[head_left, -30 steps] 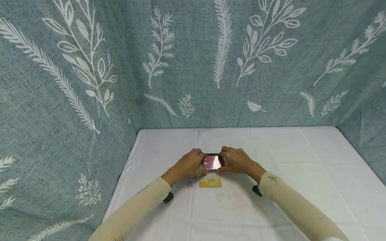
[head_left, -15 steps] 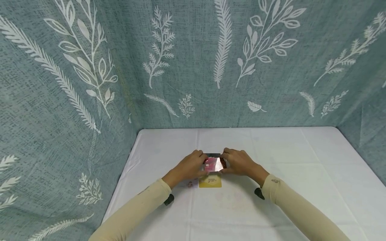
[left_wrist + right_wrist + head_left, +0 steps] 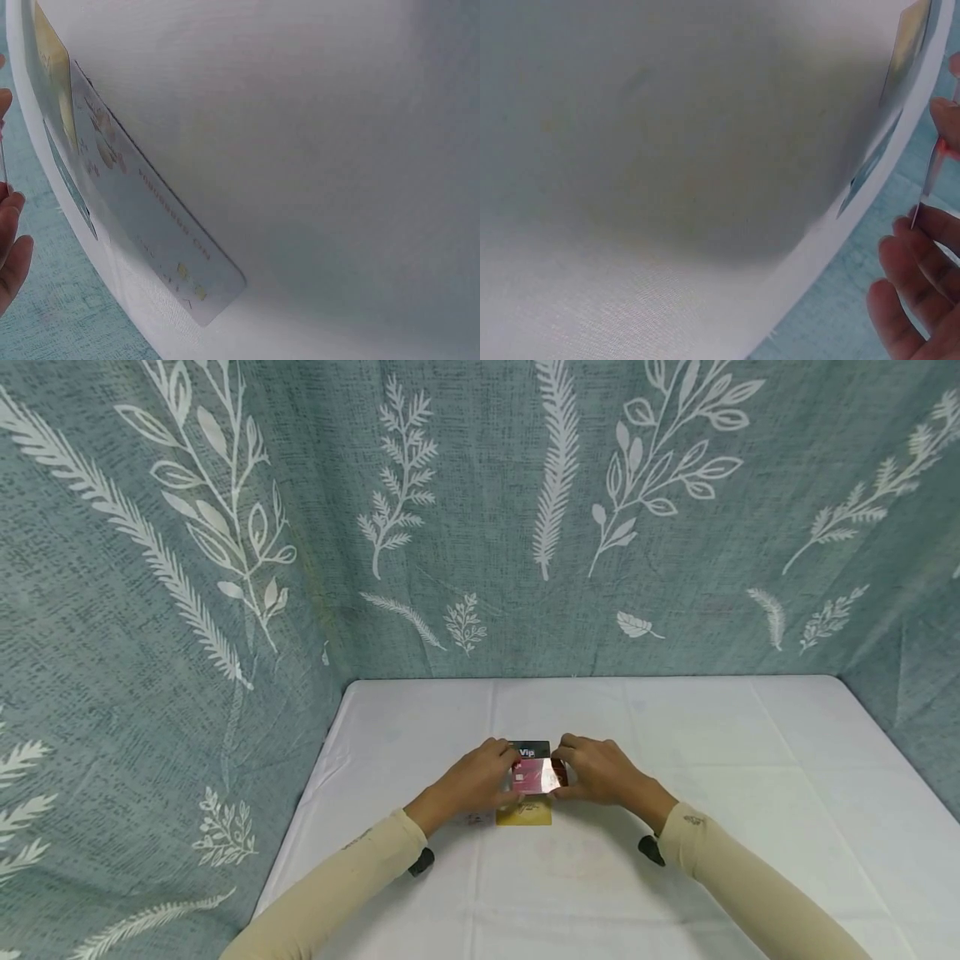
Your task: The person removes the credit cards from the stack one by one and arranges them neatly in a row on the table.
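A shiny pink card (image 3: 531, 778) is held by its two short ends, raised off the table. My left hand (image 3: 480, 777) pinches its left end, and my right hand (image 3: 602, 770) pinches the right end. Beyond it lies a black card (image 3: 534, 748) marked "Vip", its near part covered by the pink one. On the near side a yellow card (image 3: 525, 815) lies flat, its far edge hidden. A pale card with printed digits (image 3: 142, 195) lies to the left, mostly behind my left hand in the head view.
White cloth covers the table (image 3: 720, 827). A green-blue curtain with white leaf prints (image 3: 487, 527) hangs behind it and along the sides. Dark wrist devices (image 3: 651, 850) show under both forearms.
Both hands have brought the pink card slightly nearer and to the right. More of the black card shows beyond it, and less of the yellow card shows.
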### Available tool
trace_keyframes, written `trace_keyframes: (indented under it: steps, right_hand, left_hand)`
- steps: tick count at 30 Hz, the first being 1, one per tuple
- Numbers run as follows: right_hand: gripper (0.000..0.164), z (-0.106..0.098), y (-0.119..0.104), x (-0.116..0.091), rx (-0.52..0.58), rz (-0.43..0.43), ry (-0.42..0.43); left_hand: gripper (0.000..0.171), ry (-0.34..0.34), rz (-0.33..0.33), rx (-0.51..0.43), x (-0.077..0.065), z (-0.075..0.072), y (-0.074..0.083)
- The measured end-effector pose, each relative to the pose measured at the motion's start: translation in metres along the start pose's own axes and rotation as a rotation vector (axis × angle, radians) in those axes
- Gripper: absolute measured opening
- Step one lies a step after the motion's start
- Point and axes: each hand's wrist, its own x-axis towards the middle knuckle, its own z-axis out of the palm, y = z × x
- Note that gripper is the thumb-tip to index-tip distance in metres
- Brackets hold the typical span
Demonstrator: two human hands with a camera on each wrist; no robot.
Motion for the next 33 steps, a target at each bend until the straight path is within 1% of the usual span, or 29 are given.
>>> trace_keyframes:
  steps: [7,14,21,27,33]
  right_hand:
    - [0.053,-0.002,0.000,-0.004,0.019,-0.002,0.003]
    - [0.053,-0.007,0.000,-0.010,0.033,0.000,0.017]
    - [0.051,-0.004,-0.002,-0.014,0.041,0.000,0.017]
    - [0.051,-0.008,-0.004,-0.015,0.026,-0.011,0.040]
    - [0.053,-0.006,-0.006,-0.016,0.036,-0.006,0.045]
  left_hand:
    - [0.050,-0.001,0.004,0.001,-0.001,0.000,0.004]
    - [0.045,0.045,0.041,-0.020,-0.001,-0.001,0.009]
    - [0.044,0.033,0.020,-0.012,-0.005,0.001,0.013]
    - [0.044,0.057,0.037,0.005,-0.006,0.001,0.014]
    - [0.046,0.049,0.023,0.011,-0.010,0.001,0.015]
